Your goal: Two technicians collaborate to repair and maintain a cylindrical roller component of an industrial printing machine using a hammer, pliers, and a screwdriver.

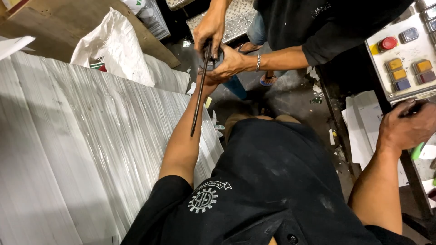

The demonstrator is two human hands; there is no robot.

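Here, a long dark metal rod (200, 86) and a small dark round part (217, 56) are gripped by a co-worker's two hands (218, 45) beyond the stacked white sheets' (81, 136) far corner; the left hand (205, 79) is pressed underneath, its grip hidden, while the right hand (406, 127) is closed on a dark object at the grey control panel's (408, 54) near edge. The rod is best kept steady.

The left hand (206, 81) is mostly hidden behind a co-worker's two hands (222, 56), which close over a small dark round part (217, 55) at the top of the dark rod (200, 86), so its grip cannot be told. The right hand (406, 124), beside the control panel (408, 54), covers a dark object (411, 108) too hidden to name, and whatever it rests on is cut off by the right edge. The co-worker's head and the panel's far side run out of the frame.
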